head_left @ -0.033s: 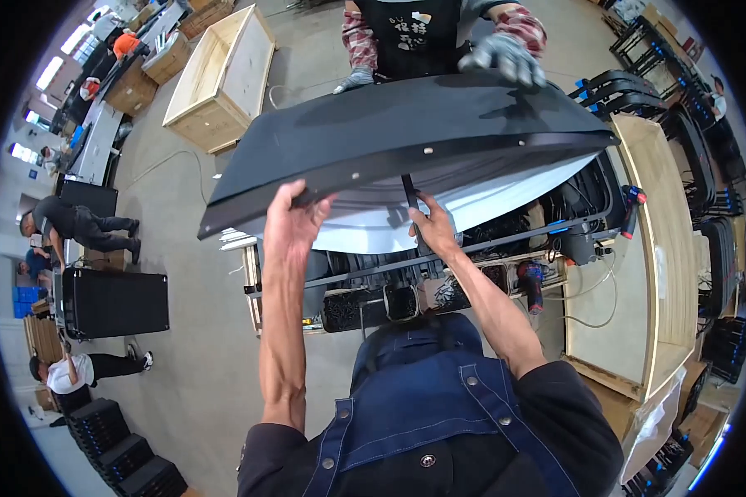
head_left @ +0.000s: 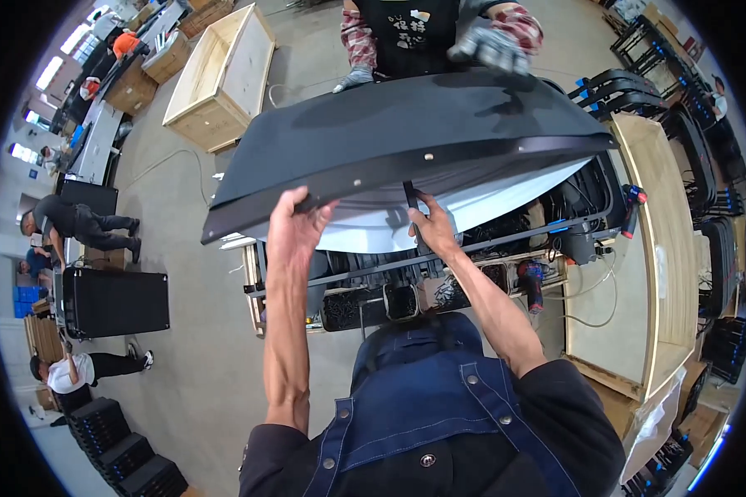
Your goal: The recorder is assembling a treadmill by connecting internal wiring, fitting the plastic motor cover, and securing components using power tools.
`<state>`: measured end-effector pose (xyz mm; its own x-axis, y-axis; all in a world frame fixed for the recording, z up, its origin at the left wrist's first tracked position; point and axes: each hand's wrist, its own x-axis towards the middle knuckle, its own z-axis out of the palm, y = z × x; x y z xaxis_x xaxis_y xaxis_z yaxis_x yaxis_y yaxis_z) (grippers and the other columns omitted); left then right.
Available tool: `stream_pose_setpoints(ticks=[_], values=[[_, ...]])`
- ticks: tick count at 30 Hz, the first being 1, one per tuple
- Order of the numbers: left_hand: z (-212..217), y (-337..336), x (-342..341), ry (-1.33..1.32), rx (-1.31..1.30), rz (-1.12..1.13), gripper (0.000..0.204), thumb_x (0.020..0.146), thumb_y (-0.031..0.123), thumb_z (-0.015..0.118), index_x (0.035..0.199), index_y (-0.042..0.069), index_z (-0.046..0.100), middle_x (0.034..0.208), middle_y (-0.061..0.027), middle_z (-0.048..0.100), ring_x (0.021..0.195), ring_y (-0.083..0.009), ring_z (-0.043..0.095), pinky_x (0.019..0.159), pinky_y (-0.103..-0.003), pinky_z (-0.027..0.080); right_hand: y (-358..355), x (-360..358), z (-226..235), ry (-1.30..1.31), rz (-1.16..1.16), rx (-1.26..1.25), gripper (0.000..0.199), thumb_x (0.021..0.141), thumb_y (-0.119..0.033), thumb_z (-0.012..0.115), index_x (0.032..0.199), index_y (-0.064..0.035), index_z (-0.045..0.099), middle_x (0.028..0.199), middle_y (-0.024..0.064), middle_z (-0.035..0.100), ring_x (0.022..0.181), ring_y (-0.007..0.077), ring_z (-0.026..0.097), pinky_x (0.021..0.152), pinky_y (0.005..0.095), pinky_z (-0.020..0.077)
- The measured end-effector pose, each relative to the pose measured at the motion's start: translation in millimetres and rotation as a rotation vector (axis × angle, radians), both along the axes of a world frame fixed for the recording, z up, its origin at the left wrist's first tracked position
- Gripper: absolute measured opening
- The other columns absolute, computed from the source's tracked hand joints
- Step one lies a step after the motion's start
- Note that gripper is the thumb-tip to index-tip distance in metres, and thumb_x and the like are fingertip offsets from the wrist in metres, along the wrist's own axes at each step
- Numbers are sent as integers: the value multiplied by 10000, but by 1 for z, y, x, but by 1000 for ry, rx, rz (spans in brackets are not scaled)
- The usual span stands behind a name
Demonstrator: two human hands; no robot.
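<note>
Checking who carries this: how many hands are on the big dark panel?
4: left hand and right hand on the dark panel's near edge; co-worker's gloved hands at the far edge.

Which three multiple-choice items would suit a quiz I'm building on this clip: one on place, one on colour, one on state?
1. Where is the left hand?
A. on the panel's near edge
B. on the floor
C. in a crate

2. What colour is the panel?
A. white
B. black
C. red

3. How is the panel held?
A. lying flat on the floor
B. lifted by one hand only
C. lifted by two people, one at each side

Key: 1 A, its fingers curl over the near edge. 2 B, its top is black. 3 C, the right hand also holds the near edge, and a co-worker's gloved hands hold the far one.
</note>
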<state>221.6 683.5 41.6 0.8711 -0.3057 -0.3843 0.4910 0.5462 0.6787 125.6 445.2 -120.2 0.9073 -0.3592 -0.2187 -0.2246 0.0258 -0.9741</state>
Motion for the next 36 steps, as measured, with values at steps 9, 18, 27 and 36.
stream_pose_setpoints(ticks=[9,18,27,36], values=[[-46,1,-46,77,-30,129,199,863,82,657,1011,-48,628,944,-183,718,802,-310,741,577,-277,618,-2,7,-33,-17,-55,12,246,947,-128,614,1147,15,617,847,141,695,683,225,688,611,381,508],[-83,-3,-67,132,-57,245,241,893,209,591,1055,34,626,1021,-125,705,802,-290,711,525,-269,477,-103,-50,15,138,119,314,491,911,-209,745,1313,1,558,1182,145,665,1077,263,681,777,358,616],[-125,-16,-86,209,120,404,371,1031,391,521,1146,51,612,1004,-86,704,760,-235,705,563,-273,509,-355,-118,38,-33,-695,380,344,912,-429,751,939,-97,668,675,-10,576,550,83,530,497,211,460],[-148,18,-103,198,431,510,388,941,377,726,1076,49,566,900,-73,686,734,-159,695,638,-283,582,-343,-148,53,328,-485,-257,463,935,-492,695,865,-36,654,651,-3,585,469,87,533,389,199,362]])
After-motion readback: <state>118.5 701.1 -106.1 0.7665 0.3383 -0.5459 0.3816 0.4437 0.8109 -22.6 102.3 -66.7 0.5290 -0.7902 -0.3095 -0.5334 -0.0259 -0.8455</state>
